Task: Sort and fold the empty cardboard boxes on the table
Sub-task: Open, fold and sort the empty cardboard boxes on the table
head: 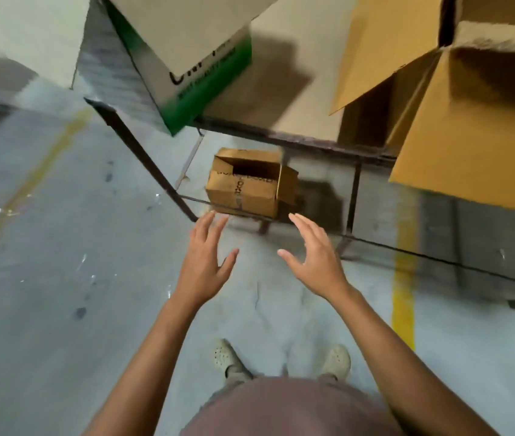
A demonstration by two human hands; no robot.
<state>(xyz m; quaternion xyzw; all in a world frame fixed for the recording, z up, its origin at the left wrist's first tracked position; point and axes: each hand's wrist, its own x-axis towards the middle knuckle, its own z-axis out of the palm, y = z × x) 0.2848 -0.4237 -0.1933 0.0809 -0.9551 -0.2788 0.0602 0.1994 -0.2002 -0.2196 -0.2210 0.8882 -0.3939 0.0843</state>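
Note:
A small brown cardboard box (245, 184) with its top flaps open lies on the floor under the table's front edge. My left hand (204, 262) and my right hand (314, 258) are both stretched out toward it, fingers spread and empty, just short of its near side. On the table (297, 133) stand a white and green box (187, 58) at the left corner and a large brown box (470, 121) with open flaps at the right.
The table has a dark metal frame with legs (143, 158) on either side of the small box. A yellow line (404, 278) runs along the grey concrete floor at the right. My two feet (281, 360) stand below the hands.

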